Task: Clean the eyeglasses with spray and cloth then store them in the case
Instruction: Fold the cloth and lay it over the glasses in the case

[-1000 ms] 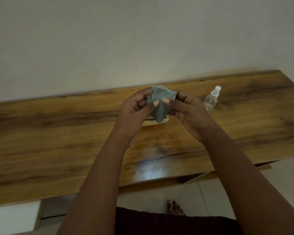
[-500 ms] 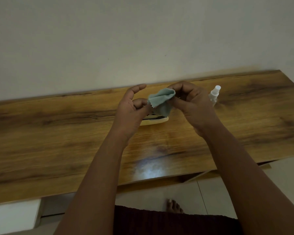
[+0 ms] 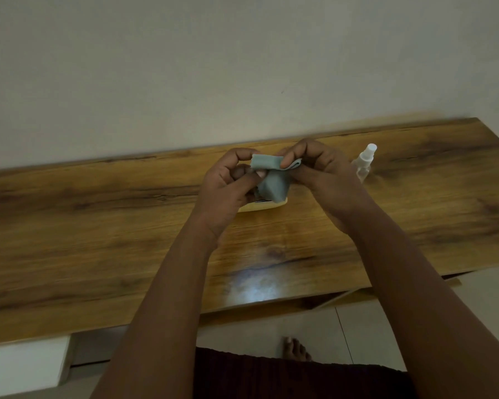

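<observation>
Both hands (image 3: pixel 274 182) pinch cloth (image 3: pixel 272 182) above wooden table (image 3: pixel 98 226).

Long wooden table (image 3: pixel 98 231) with dark grain, set against a pale wall. Resting on it near the far edge: a clear spray bottle (image 3: pixel 364 164) with white cap, upright, and, apart to its left, a pale yellow case (image 3: pixel 260 206), mostly hidden.

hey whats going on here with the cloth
A person holds a grey-green cloth above a wooden table, left hand and right hand each pinching it. A pale case lies open on the table just below; a clear spray bottle stands to the right. Whether the glasses are in it is hidden.
</observation>
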